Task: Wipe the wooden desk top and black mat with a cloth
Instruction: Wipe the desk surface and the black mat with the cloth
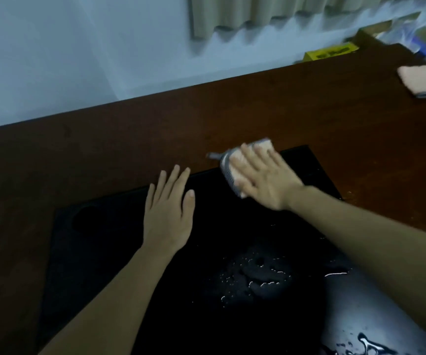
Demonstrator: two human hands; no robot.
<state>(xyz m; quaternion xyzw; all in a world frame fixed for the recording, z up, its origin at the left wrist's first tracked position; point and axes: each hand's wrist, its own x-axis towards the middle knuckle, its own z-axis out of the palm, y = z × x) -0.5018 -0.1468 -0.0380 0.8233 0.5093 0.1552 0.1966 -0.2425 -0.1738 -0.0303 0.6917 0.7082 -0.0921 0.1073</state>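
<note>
Nowhere legible writing; right hand (pixel 263 180) presses cloth (pixel 228 170) on black mat (pixel 104 239).

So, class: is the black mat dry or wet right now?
Wet, at least in part: the black mat shows glinting droplets near its middle. The cloth is at the far edge.

Both hands lie palm-down, fingers extended; left hand (pixel 168 213) flat, right hand (pixel 263 175) reaching forward.
</note>
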